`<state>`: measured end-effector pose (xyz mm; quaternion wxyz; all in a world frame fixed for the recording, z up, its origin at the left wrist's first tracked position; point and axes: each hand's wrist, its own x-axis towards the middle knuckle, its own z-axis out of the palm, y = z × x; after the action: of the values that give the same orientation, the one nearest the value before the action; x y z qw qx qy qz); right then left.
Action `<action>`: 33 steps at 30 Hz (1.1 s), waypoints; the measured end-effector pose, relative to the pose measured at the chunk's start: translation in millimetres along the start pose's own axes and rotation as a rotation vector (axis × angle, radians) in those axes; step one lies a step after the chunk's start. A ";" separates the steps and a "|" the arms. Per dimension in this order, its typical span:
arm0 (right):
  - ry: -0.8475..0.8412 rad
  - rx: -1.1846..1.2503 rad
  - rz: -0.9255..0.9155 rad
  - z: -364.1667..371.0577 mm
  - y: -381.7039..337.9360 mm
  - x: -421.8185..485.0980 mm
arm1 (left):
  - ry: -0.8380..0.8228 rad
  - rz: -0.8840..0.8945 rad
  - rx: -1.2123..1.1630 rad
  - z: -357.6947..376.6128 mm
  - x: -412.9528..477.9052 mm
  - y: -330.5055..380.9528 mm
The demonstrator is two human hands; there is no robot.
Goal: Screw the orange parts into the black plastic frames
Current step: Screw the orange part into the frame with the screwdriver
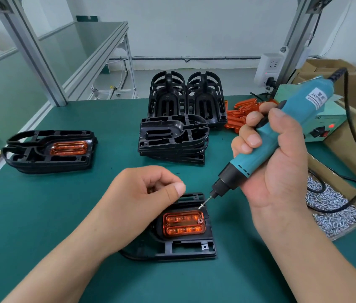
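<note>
A green table sits in a plain white room. A black frame lies flat on it, close to the person, with an orange part sitting inside it. The left hand rests on the frame's left end. Its fingers are curled in and the thumb presses on the first finger, but I cannot tell if they hold anything. The right hand has its fingers wrapped around a blue screwdriver. The tilted tip carries a small screw just above the orange part's top right corner. More black frames are stacked behind. A box of screws is on the right.
</note>
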<state>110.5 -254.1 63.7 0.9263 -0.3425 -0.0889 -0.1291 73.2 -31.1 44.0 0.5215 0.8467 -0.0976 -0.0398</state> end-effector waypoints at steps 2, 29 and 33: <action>-0.020 -0.023 0.011 -1.0 0.4 0.8 | 0.056 0.020 0.197 0.5 -1.9 -0.7; -0.240 -0.320 0.033 9.4 11.3 -10.2 | 0.022 0.106 0.948 22.0 -3.3 3.3; -0.296 -0.357 0.005 11.8 11.2 -14.2 | 0.020 0.112 0.943 22.4 -2.8 2.4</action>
<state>99.5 -235.6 62.1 0.8282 -0.5165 -0.1985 -0.0887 66.4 -51.2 35.9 0.0825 0.9849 -0.1454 0.0453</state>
